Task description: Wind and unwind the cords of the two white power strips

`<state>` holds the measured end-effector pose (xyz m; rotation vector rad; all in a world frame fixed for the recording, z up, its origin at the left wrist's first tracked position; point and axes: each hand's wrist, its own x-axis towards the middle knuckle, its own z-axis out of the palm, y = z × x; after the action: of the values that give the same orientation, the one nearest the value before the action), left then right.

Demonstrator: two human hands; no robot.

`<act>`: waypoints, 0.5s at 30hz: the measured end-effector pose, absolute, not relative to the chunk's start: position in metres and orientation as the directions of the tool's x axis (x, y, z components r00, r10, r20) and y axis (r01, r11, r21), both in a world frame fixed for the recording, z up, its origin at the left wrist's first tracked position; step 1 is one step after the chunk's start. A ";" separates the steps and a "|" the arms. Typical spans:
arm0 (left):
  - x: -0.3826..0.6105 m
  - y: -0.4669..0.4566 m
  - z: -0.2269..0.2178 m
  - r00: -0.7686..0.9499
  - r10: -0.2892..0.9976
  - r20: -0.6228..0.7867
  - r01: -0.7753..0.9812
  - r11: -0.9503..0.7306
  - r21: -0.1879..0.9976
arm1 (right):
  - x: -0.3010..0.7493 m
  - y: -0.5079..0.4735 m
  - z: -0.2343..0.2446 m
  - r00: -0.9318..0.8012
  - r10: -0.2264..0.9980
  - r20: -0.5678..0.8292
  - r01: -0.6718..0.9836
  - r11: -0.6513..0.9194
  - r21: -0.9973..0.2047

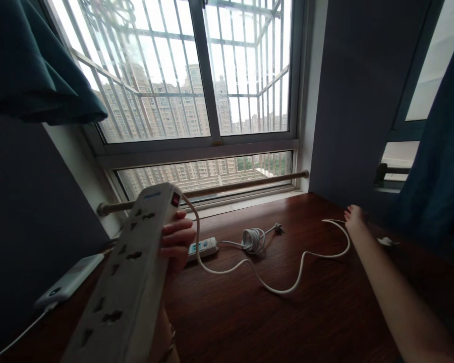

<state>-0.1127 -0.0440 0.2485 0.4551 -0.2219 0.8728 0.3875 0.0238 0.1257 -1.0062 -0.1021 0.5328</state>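
Note:
My left hand point(178, 242) is wrapped round the side of a white power strip point(136, 257), raised and tilted close to the camera with its sockets facing me. A red switch sits at its far end, where its white cord point(283, 291) comes out. The cord curves loosely over the dark wooden surface to my right hand point(355, 218), whose fingers appear closed round it near the far end. A white plug point(388, 242) lies just beyond my right wrist. Part of the fingers on both hands is hidden.
Behind the power strip lies a second white power strip point(203, 249) with a coiled cord point(252, 240) and plug. A white power bank point(70, 280) with a cable is at left. A metal rail point(245, 184) crosses before the barred window. Teal curtains point(427, 186) hang at both sides.

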 end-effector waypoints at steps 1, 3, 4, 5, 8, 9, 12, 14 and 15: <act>-0.112 -0.036 0.248 0.647 0.687 0.330 -0.759 0.543 0.358 | 0.367 0.028 0.139 0.856 0.502 -0.128 -0.376 0.434 -0.819; -0.108 -0.021 0.246 0.713 0.668 0.214 -0.644 0.501 0.579 | 0.311 0.032 0.167 0.705 0.707 0.061 -0.411 0.476 -0.777; -0.105 -0.015 0.245 0.734 0.660 0.161 -0.566 0.463 0.682 | 0.277 0.032 0.179 0.573 0.791 0.213 -0.414 0.504 -0.758; -0.101 -0.012 0.243 0.739 0.661 0.134 -0.505 0.410 0.760 | 0.242 0.029 0.190 0.419 0.844 0.335 -0.409 0.505 -0.760; -0.087 -0.011 0.232 0.685 0.715 0.139 -0.429 0.242 0.870 | 0.148 0.021 0.209 0.025 0.839 0.544 -0.376 0.512 -0.772; -0.082 -0.014 0.227 0.679 0.723 0.128 -0.401 0.219 0.889 | 0.127 0.020 0.211 -0.064 0.800 0.597 -0.380 0.534 -0.756; -0.072 -0.023 0.213 0.662 0.743 0.099 -0.354 0.194 0.915 | 0.099 0.021 0.205 -0.301 0.684 0.664 -0.410 0.536 -0.738; -0.070 -0.028 0.207 0.651 0.754 0.087 -0.342 0.189 0.920 | 0.102 0.023 0.198 -0.382 0.632 0.674 -0.428 0.526 -0.735; -0.069 -0.031 0.205 0.641 0.763 0.083 -0.340 0.186 0.922 | 0.106 0.023 0.195 -0.408 0.613 0.676 -0.438 0.518 -0.734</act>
<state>-0.0690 -0.0309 0.2047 1.1367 0.4461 0.8136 0.1064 0.0232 0.1947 -0.1520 -1.6249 1.1563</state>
